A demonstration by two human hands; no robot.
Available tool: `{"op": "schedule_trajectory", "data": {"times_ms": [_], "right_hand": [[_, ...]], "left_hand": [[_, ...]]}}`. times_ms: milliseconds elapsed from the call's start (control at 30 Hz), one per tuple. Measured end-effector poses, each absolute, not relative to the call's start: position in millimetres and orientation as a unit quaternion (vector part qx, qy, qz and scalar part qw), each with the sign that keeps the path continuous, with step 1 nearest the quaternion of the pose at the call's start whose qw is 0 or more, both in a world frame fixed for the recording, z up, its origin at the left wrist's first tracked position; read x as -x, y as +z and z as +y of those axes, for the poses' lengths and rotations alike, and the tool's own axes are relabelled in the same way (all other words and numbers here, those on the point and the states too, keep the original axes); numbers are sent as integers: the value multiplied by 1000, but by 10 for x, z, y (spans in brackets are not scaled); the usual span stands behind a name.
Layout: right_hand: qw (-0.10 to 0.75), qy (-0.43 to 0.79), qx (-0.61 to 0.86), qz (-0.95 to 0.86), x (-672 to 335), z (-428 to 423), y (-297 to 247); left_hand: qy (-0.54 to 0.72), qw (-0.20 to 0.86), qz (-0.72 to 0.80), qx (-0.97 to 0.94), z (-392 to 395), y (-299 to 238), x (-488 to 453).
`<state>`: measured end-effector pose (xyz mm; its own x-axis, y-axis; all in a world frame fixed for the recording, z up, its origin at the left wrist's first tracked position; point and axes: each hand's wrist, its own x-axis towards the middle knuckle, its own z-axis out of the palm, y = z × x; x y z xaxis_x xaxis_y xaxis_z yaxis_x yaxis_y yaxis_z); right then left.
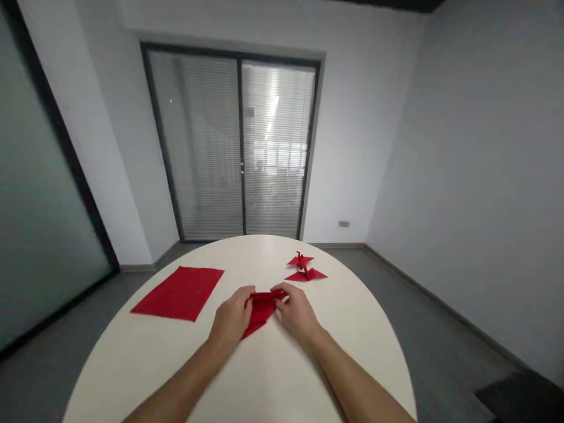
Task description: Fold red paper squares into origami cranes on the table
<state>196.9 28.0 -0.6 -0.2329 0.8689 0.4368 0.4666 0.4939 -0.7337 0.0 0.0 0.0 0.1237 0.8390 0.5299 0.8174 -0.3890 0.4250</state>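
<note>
Squarely mid-frame on my head-camera feed, the left hand (231, 320) and right hand (296, 311) pinch a half-folded red paper (259, 309) between them, each grip closed on its top edge, on the round white surface (361, 329); a flat red sheet (178, 292) lies well apart to the left; a folded red crane (304, 268) stands near, beyond the right hand.

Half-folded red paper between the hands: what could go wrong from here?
1. The left hand and right hand both pinch the half-folded red paper at its far edge; uneven pull could skew the crease or tear it.
2. The finished crane sits just beyond the right hand; a careless sweep might flatten it.
3. The flat red sheet has a corner near the table edge; a nudge might push it off.
</note>
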Motion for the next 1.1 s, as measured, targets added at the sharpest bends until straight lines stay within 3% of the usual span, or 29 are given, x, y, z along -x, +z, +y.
{"op": "schedule_trajectory", "data": {"times_ms": [533,800,967,1100], "right_hand": [[443,326,423,-720,-1814,182,-8],[445,342,447,-696,-1990,329,-42],[442,369,378,-725,-2003,386,-103],[439,383,355,-731,-1996,391,-106]], "left_hand": [[377,30,585,-718,-22,76,38],[538,249,498,-633,170,-54,133],[555,375,446,-593,159,-21,75],[554,412,431,-581,122,18,57]]}}
